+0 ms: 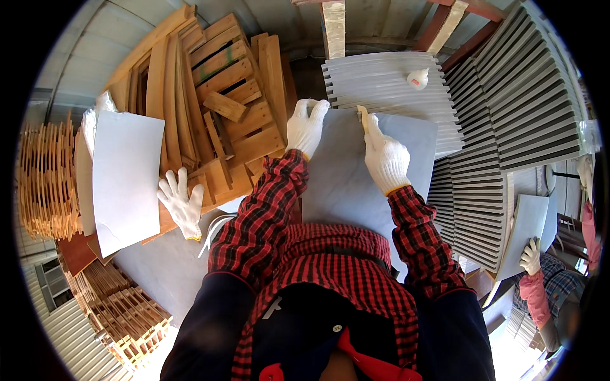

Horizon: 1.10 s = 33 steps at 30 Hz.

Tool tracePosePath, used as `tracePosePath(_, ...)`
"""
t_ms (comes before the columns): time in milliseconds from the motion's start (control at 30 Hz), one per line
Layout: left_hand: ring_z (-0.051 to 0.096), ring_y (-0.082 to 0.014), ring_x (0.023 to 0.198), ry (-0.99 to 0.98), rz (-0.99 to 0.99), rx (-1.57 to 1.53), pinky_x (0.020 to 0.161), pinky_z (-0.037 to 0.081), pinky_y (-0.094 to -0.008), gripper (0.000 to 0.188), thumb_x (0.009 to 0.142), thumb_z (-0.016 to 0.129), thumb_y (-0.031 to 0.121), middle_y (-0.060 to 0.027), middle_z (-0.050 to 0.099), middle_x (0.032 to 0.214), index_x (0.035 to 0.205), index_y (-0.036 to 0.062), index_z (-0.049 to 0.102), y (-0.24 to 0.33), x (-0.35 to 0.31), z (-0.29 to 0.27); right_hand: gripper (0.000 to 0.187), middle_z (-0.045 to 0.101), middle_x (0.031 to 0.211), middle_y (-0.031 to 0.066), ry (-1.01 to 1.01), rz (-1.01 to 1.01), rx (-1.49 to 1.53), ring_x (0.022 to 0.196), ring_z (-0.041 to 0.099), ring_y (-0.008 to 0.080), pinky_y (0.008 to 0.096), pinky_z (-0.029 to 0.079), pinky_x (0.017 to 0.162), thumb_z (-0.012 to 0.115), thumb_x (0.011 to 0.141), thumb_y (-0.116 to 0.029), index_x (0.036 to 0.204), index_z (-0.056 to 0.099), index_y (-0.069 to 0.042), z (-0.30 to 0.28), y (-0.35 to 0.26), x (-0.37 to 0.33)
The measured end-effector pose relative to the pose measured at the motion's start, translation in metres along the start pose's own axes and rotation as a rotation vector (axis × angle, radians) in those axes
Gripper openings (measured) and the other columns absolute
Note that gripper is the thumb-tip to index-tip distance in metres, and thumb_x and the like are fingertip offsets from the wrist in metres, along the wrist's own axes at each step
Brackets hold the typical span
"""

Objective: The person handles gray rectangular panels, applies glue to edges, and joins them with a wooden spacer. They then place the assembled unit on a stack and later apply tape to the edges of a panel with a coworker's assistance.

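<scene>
A smooth grey panel (356,171) lies flat in front of me, its near part hidden by my checked apron. At its far left corner is my left hand (305,130), in a white knitted glove, with fingers closed on the panel's edge. My right hand (386,157), gloved alike, rests over the panel near its far edge. Its fingers close round a thin tan stick-like piece (363,118), whose exact kind I cannot make out. Beyond the panel, a white rounded object (417,79) sits on a stack of ridged grey panels (381,71).
At left, wooden pallets (232,73) and loose boards stand beside a white sheet (127,181). A loose white glove (183,203) lies there. Tall stacks of grey panels (515,101) rise at right. At far right, a co-worker's gloved hand (530,256) touches another panel (522,232).
</scene>
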<state>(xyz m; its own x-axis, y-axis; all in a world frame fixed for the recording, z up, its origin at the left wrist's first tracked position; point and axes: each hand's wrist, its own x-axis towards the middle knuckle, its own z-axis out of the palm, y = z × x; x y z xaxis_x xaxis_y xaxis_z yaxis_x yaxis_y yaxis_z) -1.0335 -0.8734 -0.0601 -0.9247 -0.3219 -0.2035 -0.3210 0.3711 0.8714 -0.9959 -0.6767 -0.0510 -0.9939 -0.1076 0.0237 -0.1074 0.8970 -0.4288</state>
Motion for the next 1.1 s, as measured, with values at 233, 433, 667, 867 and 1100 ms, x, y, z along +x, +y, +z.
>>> tracePosePath(233, 0.068, -0.0340, 0.103, 0.002, 0.043, -0.002, 0.095, 0.050, -0.0405, 0.052, 0.095, 0.065, 0.051, -0.0187, 0.072, 0.111, 0.115, 0.0035, 0.064, 0.000, 0.001, -0.003, 0.046, 0.071, 0.083, 0.0174, -0.122, -0.048, 0.107, 0.077, 0.069, 0.0378, 0.0485, 0.054, 0.070, 0.057, 0.101, -0.025, 0.147, 0.053, -0.022, -0.023, 0.018, 0.003)
tracePosePath(433, 0.063, -0.0185, 0.091, -0.047, -0.008, -0.036, 0.087, 0.050, -0.0324, 0.053, 0.096, 0.067, 0.051, -0.0101, 0.069, 0.102, 0.116, 0.0019, 0.064, -0.001, 0.004, -0.002, 0.046, 0.074, 0.094, 0.0175, 0.036, 0.274, 0.361, 0.081, 0.071, 0.0354, 0.0438, 0.055, 0.074, 0.054, 0.103, -0.027, 0.148, 0.055, -0.017, 0.003, 0.020, -0.021)
tracePosePath(667, 0.065, -0.0215, 0.096, -0.047, -0.020, -0.014, 0.090, 0.050, -0.0342, 0.053, 0.096, 0.066, 0.051, -0.0125, 0.070, 0.106, 0.117, 0.0021, 0.064, 0.002, 0.001, -0.003, 0.045, 0.071, 0.080, 0.0129, 0.161, 0.059, 0.120, 0.071, 0.069, 0.0350, 0.0441, 0.053, 0.063, 0.055, 0.103, -0.026, 0.147, 0.053, -0.016, 0.004, -0.003, -0.013)
tracePosePath(867, 0.069, -0.0312, 0.099, 0.001, 0.018, -0.009, 0.091, 0.051, -0.0386, 0.049, 0.095, 0.066, 0.050, -0.0177, 0.073, 0.105, 0.113, 0.0046, 0.064, 0.002, 0.001, 0.000, 0.045, 0.067, 0.072, 0.0140, -0.003, 0.014, 0.045, 0.065, 0.068, 0.0342, 0.0445, 0.053, 0.061, 0.058, 0.101, -0.022, 0.146, 0.055, -0.019, 0.000, -0.012, -0.004)
tracePosePath(1100, 0.069, -0.0314, 0.098, -0.013, 0.017, -0.032, 0.091, 0.051, -0.0386, 0.050, 0.095, 0.066, 0.051, -0.0174, 0.073, 0.104, 0.114, 0.0043, 0.064, -0.001, 0.004, -0.001, 0.041, 0.072, 0.083, 0.0167, 0.013, 0.062, 0.358, 0.074, 0.070, 0.0358, 0.0425, 0.055, 0.067, 0.058, 0.101, -0.023, 0.142, 0.057, -0.016, 0.001, 0.007, -0.019)
